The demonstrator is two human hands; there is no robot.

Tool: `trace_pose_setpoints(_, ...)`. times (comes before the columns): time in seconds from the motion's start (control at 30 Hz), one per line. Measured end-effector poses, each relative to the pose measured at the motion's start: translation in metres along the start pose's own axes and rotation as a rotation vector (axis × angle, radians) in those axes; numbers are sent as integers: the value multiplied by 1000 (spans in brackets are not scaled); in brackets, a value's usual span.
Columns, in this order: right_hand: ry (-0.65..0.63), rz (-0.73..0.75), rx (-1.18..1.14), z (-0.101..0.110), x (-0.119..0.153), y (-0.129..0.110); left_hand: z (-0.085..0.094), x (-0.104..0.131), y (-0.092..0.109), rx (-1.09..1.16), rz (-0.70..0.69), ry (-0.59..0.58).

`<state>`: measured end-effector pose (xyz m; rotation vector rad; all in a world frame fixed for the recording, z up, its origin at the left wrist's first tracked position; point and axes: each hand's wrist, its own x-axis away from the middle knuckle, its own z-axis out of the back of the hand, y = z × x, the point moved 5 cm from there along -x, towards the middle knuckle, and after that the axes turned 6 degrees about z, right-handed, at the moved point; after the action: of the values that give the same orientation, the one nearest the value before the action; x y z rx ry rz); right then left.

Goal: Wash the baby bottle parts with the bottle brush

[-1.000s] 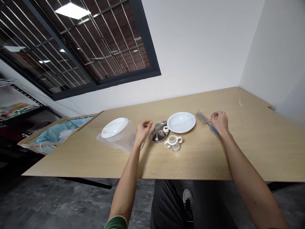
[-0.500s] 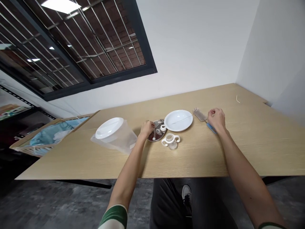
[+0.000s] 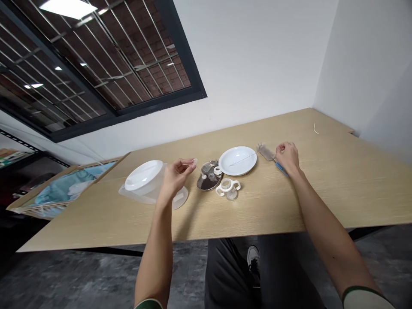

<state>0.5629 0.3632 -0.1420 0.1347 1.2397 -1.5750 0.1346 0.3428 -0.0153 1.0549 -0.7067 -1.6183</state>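
Observation:
My left hand [image 3: 175, 176] is raised above the table, left of the steel dish, its fingertips pinching a small translucent piece [image 3: 195, 162] whose kind I cannot make out. The oval steel dish [image 3: 206, 184] bears small clear parts and a white ring [image 3: 218, 171]. My right hand [image 3: 288, 157] is closed near the blue handle [image 3: 281, 168] of a bottle brush [image 3: 265, 152] with pale bristles; what its fingers hold, if anything, is hidden. A two-handled baby cup [image 3: 231, 189] stands upright in front of the white plate [image 3: 238, 171], across which a thin wire lies.
A translucent pitcher [image 3: 138, 194] with a white lid lies on its side at the left of the table [image 3: 251, 219]. Farther left is a wooden crib [image 3: 69, 182] with blue cloth. A thin white strip [image 3: 316, 128] lies at the back right, and a wall borders the table behind.
My left hand has lifted from the steel dish and moved left, now with a small translucent piece in its fingertips. My right hand stays by the brush. The view has shifted slightly.

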Motion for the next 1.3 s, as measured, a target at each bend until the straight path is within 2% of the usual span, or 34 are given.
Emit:
trace_pose_setpoints(0.17, -18, -16, 5, 0, 0, -1, -12, 17, 40, 157, -36, -84)
trace_pose_setpoints(0.33, -30, -32, 15, -1, 0, -1, -32, 22, 49, 226, -39, -182)
trace_pose_setpoints(0.57, -28, -44, -4, 1, 0, -3, -46, 18, 29, 272, 55, -215)
trace_pose_setpoints(0.73, -30, -38, 0, 2, 0, -5, -50, 18, 16, 230, 46, -277)
trace_pose_setpoints(0.9, -48, -47, -12, 2, 0, -6, -73, 23, 0, -31, 45, -467)
trace_pose_setpoints(1.0, -56, -38, -11, 2, 0, -6, -87, 27, -11, -46, 27, -559)
trace_pose_setpoints(1.2, -51, -6, -20, 1, 0, -6, -95, 28, -29, 24, 13, -522)
trace_pose_setpoints(1.3, -59, -2, -22, 1, -1, -7, -93, 30, -32, 61, 41, -556)
